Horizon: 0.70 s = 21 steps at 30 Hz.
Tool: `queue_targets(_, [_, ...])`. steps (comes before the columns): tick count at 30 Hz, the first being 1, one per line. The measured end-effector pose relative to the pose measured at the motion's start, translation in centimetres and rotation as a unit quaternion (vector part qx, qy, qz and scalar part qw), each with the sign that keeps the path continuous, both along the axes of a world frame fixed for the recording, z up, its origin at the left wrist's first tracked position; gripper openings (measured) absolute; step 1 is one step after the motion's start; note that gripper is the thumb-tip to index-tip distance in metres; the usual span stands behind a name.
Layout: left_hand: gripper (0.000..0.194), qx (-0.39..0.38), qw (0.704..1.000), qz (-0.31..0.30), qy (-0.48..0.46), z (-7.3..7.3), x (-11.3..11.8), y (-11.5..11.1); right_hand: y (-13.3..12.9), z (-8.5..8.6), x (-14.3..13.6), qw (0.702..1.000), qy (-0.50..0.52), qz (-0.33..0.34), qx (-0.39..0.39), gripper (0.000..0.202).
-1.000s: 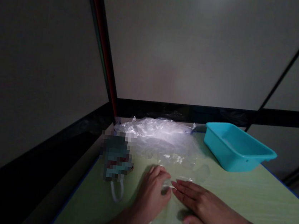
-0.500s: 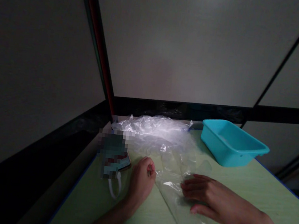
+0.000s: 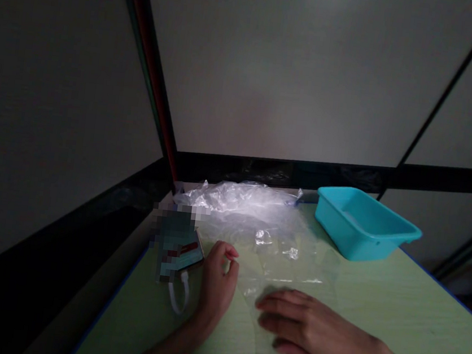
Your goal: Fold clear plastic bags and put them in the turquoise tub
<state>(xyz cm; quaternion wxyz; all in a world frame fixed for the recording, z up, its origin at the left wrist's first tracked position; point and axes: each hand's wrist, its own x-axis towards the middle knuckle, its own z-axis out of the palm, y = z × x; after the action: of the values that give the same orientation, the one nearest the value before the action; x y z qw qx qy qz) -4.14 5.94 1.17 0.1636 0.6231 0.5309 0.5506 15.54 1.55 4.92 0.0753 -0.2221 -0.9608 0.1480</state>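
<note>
A thin clear plastic bag (image 3: 294,263) lies flat on the pale green table (image 3: 412,311), between and under my hands. My right hand (image 3: 307,333) rests over its near part, palm down with the fingers stretched out. Beside the bag's left edge is my left hand (image 3: 219,283), its thumb and forefinger curled toward each other with a gap between the tips and nothing visible in them. Behind the bag, a pile of crumpled clear plastic (image 3: 242,200) catches the light.
A turquoise basin (image 3: 361,231) stands at the back right of the table. At the left lies a phone (image 3: 190,257), partly blurred out, with a white cable (image 3: 179,301). Grey wall panels rise behind the table.
My right hand has moved left and nearer to me over the bag. My left hand's thumb and forefinger have parted. The clear bag lies flatter and its creases have shifted.
</note>
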Motion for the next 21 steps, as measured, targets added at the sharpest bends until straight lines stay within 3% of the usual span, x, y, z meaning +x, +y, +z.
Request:
queue_targets(3, [0.015,0.006,0.999,-0.044,0.004,0.3,0.6,-0.6,-0.2,0.2,0.0,0.998,-0.016,0.040,-0.038,0.046])
queue_targets(6, [0.018,-0.007,0.991,-0.130,0.024,0.3,1.6,-1.6,-0.3,0.3,0.1,0.996,-0.021,0.051,-0.068,0.052])
queue_targets(11, [0.033,-0.082,0.943,-0.277,0.165,0.0,2.1,-2.8,-0.4,0.6,-0.5,0.993,0.007,0.086,-0.081,0.051])
queue_targets(18, [0.046,-0.055,0.838,-0.345,0.419,1.1,0.0,-2.4,-0.9,0.4,-1.1,0.989,-0.007,0.093,-0.118,0.054])
queue_targets(21, [0.048,-0.051,0.818,-0.340,0.461,1.1,-0.4,-2.2,-0.9,0.1,-1.0,0.989,-0.017,0.097,-0.112,0.051])
